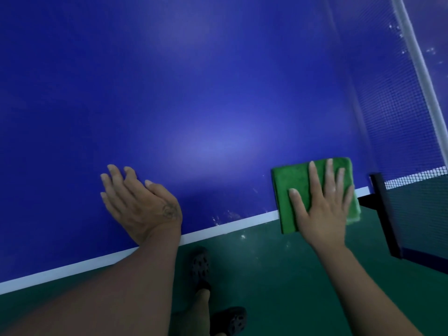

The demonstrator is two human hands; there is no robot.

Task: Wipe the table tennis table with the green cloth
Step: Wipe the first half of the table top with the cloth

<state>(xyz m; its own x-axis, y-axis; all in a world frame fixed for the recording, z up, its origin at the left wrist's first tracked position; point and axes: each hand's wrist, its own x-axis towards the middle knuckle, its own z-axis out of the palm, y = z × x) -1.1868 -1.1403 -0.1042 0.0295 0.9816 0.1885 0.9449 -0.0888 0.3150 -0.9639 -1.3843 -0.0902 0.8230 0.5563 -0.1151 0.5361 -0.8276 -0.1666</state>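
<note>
Your right hand (322, 207) lies flat, palm down, on the folded green cloth (291, 183), with the fingers (315, 180) straight and spread, pressing on it rather than gripping it. The forearm reaches in from the lower right. The cloth sits at the near edge of the blue tabletop (194, 93), across the white edge line (72, 265), and its near corner hangs past the edge over the green floor (266, 275). It is just beside the black net post (385, 214) and near the net (400, 117). Your left hand (143, 202) rests on the bare tabletop well apart from the cloth, tilted onto its outer edge with the wrist over the white line. Its fingers (116, 175) are loosely extended and hold nothing. Below the table edge, your two dark shoes (201, 265) show on the floor.
</note>
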